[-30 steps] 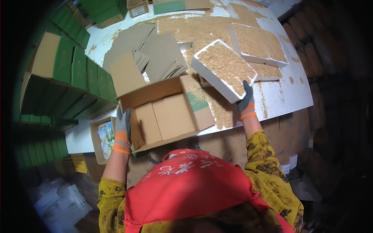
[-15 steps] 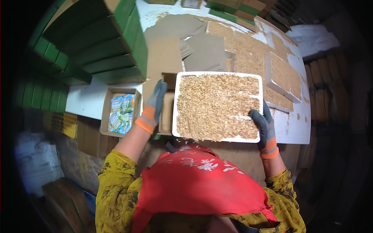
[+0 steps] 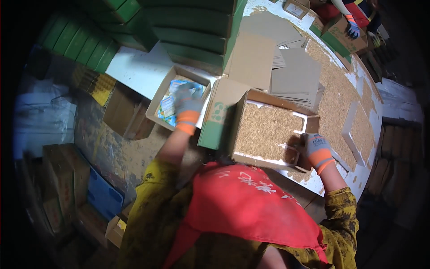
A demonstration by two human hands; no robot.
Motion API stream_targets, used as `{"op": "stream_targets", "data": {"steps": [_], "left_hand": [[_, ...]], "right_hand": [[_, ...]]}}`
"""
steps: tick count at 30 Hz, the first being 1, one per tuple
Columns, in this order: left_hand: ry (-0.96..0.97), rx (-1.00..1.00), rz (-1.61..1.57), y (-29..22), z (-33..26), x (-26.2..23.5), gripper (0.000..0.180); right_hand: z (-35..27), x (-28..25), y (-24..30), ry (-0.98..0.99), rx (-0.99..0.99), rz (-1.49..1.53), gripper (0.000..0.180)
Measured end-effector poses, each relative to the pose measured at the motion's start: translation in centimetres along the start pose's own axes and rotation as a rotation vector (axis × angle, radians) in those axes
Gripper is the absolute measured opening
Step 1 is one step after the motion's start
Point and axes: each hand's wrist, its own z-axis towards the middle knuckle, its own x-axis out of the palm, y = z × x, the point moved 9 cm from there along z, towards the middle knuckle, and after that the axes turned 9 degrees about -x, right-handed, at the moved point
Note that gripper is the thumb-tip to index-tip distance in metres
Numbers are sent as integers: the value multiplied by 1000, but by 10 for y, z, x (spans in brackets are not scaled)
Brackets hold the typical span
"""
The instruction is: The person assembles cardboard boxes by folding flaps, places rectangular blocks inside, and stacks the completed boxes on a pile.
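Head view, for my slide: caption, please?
Right hand on tray in carton; left hand reaching into packet box.

Counting two gloved hands (image 3: 187, 105) (image 3: 316, 150), two open cardboard boxes (one (image 3: 268, 130) filled with a granule tray, one (image 3: 179, 103) holding colourful packets), one loose white tray (image 3: 356, 136).

White tray (image 3: 268, 132) filled with tan sawdust-like material, lying flat inside an open brown cardboard box (image 3: 242, 112) with green-printed flap folded out to the left, on the worktop, small open carton of colourful packets (image 3: 168, 107) just beside it on the left
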Motion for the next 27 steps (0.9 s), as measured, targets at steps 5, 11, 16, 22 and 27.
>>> {"op": "stream_targets", "data": {"steps": [5,11,16,22,27], "left_hand": [[232,-344,761,115,-7,-24,53],[356,-453,724,125,-9,-17,46],[332,-567,472,147,8,-14,32],[263,-727,212,150,-4,-38,21],[87,-654,-304,87,1,-57,16]], "right_hand": [[96,-89,-27,-318,31,814,23],[292,36,-63,4,194,929,94],[351,83,-47,-22,75,1149,61],[322,66,-168,-268,171,1160,44],[213,1,-195,-608,289,1572,41]]}}
